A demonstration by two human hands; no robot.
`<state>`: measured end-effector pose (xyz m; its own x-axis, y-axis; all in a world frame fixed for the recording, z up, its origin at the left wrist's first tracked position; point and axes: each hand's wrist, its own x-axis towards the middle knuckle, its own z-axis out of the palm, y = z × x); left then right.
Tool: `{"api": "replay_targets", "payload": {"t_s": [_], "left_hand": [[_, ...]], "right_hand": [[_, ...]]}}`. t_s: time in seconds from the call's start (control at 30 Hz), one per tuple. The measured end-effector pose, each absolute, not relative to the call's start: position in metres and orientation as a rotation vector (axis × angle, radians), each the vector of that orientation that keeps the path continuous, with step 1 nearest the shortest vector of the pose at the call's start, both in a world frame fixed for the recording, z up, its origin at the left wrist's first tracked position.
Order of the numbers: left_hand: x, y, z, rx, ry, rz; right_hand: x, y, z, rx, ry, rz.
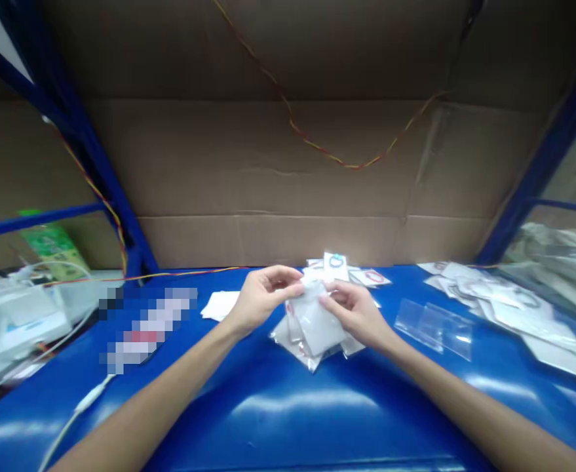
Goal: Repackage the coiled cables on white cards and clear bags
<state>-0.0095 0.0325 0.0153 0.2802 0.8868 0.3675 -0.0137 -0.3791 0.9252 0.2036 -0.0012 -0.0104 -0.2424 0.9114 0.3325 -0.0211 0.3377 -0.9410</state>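
Observation:
My left hand [268,295] and my right hand [356,311] pinch the upper edge of a white card in a clear plastic bag [318,322], one at each side. The bag hangs tilted between them, over a pile of bagged cards [295,344] on the blue table. Just behind my hands lie more cards, among them a white one with a blue ring-shaped item [335,263] and one with a red ring-shaped item [373,277]. A small stack of blank white cards [219,305] rests left of my left hand.
Clear empty bags [435,328] lie flat right of my right hand. A large heap of bagged cards [518,301] spreads at the far right. A blurred-out object [150,331] and a white cable [88,400] are at the left. Cardboard [278,164] stands behind the blue table [312,426].

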Motion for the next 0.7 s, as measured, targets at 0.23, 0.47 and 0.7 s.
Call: {"api": "replay_targets", "payload": {"t_s": [0.23,0.47,0.7], "left_hand": [[-0.008,0.026,0.019,1.919,0.854,1.404],[-0.008,0.022,0.020,2.011,0.838,1.295],[-0.012,0.023,0.019,2.175,0.887,1.190]], "right_hand": [[0.205,0.003,-0.016,-0.910,-1.506,1.086],[0.205,0.002,-0.015,-0.904,-1.559,1.005],[0.204,0.001,-0.017,-0.889,-1.603,0.979]]}}
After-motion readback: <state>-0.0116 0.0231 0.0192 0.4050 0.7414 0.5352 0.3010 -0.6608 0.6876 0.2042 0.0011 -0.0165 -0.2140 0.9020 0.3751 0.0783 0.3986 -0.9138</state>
